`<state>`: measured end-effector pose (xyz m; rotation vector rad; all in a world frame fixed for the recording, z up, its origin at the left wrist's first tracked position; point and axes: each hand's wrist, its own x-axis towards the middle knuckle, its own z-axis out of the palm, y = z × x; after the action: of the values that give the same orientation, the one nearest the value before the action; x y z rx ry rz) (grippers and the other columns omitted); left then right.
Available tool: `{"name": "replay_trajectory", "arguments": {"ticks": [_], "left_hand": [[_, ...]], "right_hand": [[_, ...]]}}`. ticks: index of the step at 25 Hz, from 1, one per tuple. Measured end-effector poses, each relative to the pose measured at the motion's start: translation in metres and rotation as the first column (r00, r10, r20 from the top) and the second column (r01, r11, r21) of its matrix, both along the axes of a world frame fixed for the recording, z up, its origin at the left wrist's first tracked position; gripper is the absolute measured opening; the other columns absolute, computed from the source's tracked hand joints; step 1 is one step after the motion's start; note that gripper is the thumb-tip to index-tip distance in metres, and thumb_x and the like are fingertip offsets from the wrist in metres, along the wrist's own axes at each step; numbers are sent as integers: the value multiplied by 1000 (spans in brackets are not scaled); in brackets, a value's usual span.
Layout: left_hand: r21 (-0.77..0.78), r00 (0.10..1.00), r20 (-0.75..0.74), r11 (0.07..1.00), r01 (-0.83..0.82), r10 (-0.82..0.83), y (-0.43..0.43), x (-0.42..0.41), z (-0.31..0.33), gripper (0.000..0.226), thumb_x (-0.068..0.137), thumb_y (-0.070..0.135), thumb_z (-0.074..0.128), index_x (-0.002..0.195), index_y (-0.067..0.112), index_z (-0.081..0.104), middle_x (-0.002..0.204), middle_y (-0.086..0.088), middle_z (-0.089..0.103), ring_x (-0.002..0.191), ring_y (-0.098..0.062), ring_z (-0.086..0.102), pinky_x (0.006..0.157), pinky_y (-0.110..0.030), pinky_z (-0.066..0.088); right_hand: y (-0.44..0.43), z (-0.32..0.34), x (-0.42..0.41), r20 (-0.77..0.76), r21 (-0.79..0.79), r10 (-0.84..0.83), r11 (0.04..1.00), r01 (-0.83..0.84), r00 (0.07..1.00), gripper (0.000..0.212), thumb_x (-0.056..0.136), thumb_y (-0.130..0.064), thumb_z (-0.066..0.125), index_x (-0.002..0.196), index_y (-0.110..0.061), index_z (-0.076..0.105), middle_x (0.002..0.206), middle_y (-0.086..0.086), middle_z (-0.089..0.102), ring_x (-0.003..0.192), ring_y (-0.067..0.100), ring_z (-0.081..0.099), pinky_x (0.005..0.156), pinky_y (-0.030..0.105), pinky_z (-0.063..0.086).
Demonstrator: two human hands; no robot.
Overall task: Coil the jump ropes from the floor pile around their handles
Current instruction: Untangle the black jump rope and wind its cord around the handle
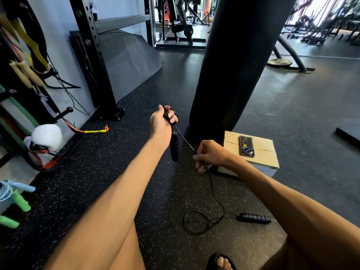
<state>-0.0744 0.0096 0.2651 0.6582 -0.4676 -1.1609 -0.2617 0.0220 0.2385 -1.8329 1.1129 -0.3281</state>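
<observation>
Both hands are busy. The left hand (pixel 162 127) grips one black handle (pixel 174 150) near its top, while the second handle (pixel 253 218) lies on the floor below the right hand (pixel 212 154), which pinches the thin cord (pixel 185 140) just beside the left. Slack loops on the floor beneath. To wind well, I judge, keep the cord taut and lay each turn snug against the last.
</observation>
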Motion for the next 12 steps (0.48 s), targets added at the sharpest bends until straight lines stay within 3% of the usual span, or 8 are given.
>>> {"name": "replay_trajectory", "arguments": {"ticks": [2, 3, 6, 9, 12], "left_hand": [[8, 962, 239, 991, -137, 131, -3, 0, -4, 35, 107, 20, 30, 77, 11, 46, 56, -1, 39, 43, -11, 34, 51, -26, 32], [-6, 897, 400, 980, -201, 186, -3, -1, -6, 34, 106, 20, 32, 76, 11, 46, 56, -2, 40, 42, -11, 36, 49, -26, 33], [-69, 556, 801, 956, -285, 223, 0, 3, -10, 32, 104, 24, 40, 79, 7, 52, 54, -2, 51, 40, -10, 47, 45, -26, 41], [-81, 329, 931, 967, -242, 161, 4, 8, -11, 33, 101, 25, 47, 80, 2, 58, 55, -4, 60, 42, -12, 57, 47, -26, 50], [18, 264, 964, 993, -118, 15, 8, 6, -12, 36, 100, 27, 48, 78, 2, 61, 55, -6, 63, 44, -18, 62, 48, -29, 52]], "right_hand": [[-2, 0, 1, -32, -102, 11, 995, -14, 999, 13, 96, -12, 59, 99, -1, 53, 80, 17, 68, 68, 27, 70, 59, 35, 62], [-3, 1, 2, -36, -178, 11, 984, -17, 999, 12, 96, -15, 60, 96, -4, 55, 79, 13, 67, 67, 25, 69, 59, 34, 61], [-6, 14, 4, -30, -401, 24, 916, -34, 999, 14, 97, -19, 57, 95, -5, 57, 78, 7, 65, 70, 25, 67, 59, 35, 58], [-7, 28, 5, 14, -540, 48, 841, -33, 999, 15, 100, -21, 53, 94, -8, 58, 72, -1, 60, 62, 13, 60, 56, 27, 52], [-13, 35, 5, 51, -642, 35, 767, 6, 998, 16, 101, -22, 50, 93, -11, 59, 73, -4, 56, 60, 9, 55, 55, 26, 48]]}}
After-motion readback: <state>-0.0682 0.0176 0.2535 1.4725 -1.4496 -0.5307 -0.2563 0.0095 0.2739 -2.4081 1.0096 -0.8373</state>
